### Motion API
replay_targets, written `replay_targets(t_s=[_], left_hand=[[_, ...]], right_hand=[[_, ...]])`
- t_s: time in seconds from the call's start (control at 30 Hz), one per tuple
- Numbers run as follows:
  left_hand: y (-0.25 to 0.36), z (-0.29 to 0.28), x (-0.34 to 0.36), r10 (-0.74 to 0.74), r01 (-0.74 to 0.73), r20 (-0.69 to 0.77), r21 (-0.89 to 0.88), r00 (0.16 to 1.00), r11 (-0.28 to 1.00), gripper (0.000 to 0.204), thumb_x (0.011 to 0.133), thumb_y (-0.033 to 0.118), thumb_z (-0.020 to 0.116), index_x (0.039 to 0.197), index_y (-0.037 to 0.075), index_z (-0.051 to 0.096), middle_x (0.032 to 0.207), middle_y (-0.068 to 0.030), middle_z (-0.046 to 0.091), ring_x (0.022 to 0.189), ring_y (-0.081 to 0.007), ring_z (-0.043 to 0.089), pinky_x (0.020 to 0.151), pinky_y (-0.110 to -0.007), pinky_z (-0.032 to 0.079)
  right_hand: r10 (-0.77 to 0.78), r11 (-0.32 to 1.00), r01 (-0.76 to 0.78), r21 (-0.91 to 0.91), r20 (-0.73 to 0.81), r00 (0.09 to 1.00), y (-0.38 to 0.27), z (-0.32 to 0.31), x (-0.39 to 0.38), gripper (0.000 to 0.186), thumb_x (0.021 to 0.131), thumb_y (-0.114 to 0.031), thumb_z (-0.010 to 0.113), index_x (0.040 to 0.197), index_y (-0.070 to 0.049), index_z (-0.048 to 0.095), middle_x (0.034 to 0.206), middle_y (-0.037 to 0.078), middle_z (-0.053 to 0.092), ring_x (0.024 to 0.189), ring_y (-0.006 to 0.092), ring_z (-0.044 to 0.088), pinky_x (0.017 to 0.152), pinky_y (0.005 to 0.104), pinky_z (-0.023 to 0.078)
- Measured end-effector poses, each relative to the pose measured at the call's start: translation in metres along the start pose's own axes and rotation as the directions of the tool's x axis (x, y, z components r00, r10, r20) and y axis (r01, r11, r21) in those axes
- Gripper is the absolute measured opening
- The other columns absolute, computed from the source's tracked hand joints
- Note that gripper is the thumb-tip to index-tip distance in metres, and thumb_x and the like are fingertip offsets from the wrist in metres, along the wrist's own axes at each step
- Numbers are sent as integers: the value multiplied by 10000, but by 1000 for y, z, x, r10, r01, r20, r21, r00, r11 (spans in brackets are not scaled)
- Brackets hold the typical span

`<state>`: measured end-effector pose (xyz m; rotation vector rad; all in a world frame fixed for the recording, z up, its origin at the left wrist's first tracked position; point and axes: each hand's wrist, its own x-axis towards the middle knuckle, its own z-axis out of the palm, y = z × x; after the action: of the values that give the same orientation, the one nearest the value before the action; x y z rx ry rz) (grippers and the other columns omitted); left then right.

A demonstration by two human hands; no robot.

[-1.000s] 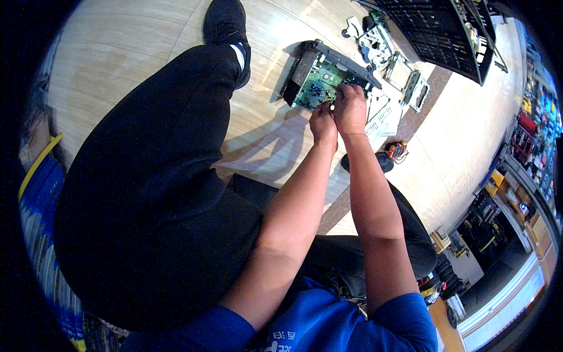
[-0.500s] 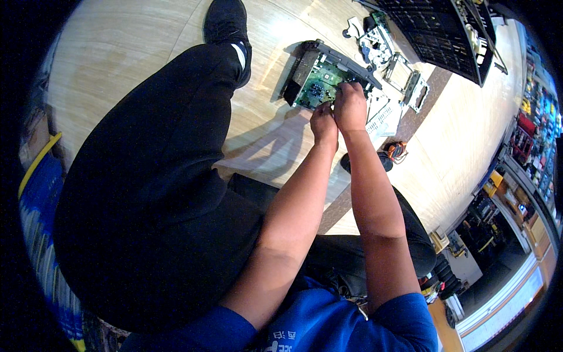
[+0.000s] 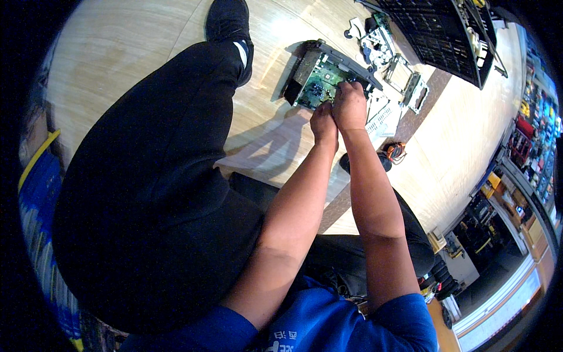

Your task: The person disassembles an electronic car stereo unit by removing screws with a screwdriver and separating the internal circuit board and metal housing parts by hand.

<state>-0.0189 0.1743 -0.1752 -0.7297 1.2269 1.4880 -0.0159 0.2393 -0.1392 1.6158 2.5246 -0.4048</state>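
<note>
We see both of our hands stretched out together over an opened electronic device [image 3: 319, 73] that lies on the pale wooden floor [image 3: 146, 53], just beyond our left leg in black trousers [image 3: 152, 193]. The device has a dark housing and inside it a green circuit board [image 3: 316, 82] is visible. The left hand [image 3: 324, 123] is at the near edge of the board, with its fingers curled downward, and it touches the right hand at the side. The right hand [image 3: 349, 105] is a little further, over the right part of the board, also with fingers bent and closed in a narrow way. Whether one of the hands pinches a small part or a tool, we cannot tell, because the fingertips are hidden under the knuckles. Our left foot in a black shoe [image 3: 229, 20] rests on the floor to the left of the device, near but apart from it. To the right of the device lie some white and grey loose parts [image 3: 381, 114], and more pieces of metal and plastic [image 3: 375, 41] are scattered behind them. Further away, at the upper right, a black plastic crate [image 3: 440, 35] with a grid wall stands. Near our right forearm there is a small bundle of orange wire [image 3: 397, 151] on the floor.
</note>
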Motion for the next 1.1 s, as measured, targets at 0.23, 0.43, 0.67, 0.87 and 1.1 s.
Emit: replay_targets(t_s=[0.23,0.43,0.67,0.87,1.1], left_hand=[[-3,-6,8,38,-43,40,147,998,988,242,886,182,463,842,-1,615,790,-84,599,744,-178,537,676,-333,435],[-3,-3,4,-5,-5,47,206,999,979,241,890,180,458,829,1,606,801,-95,601,746,-188,535,683,-337,433],[-5,-5,5,-4,0,48,68,999,998,258,877,205,465,811,3,612,787,-106,607,733,-205,543,676,-341,436],[-3,-3,5,44,-44,9,148,999,988,276,863,218,464,785,5,623,785,-119,628,714,-208,544,665,-348,439],[1,0,-1,-11,11,-5,21,1000,1000,235,857,197,503,810,5,630,774,-74,605,718,-170,530,667,-323,444]], right_hand=[[-19,1000,19,-1,-13,1000,-3,-1,0,110,777,-63,551,847,-25,627,881,201,580,758,381,612,697,444,512],[-14,1000,14,-27,5,1000,1,-1,0,142,809,-102,565,901,-34,650,883,196,589,775,373,606,720,438,501],[-27,999,28,-22,23,999,-3,-1,2,131,828,-117,555,881,-35,642,871,203,588,772,379,602,714,446,496],[-32,999,32,-21,4,999,-3,0,4,146,848,-151,550,878,-42,643,853,199,588,765,378,598,714,444,494],[-76,997,76,-4,-1,997,1,2,3,134,850,-146,552,870,-43,634,854,198,588,761,378,596,699,443,496]])
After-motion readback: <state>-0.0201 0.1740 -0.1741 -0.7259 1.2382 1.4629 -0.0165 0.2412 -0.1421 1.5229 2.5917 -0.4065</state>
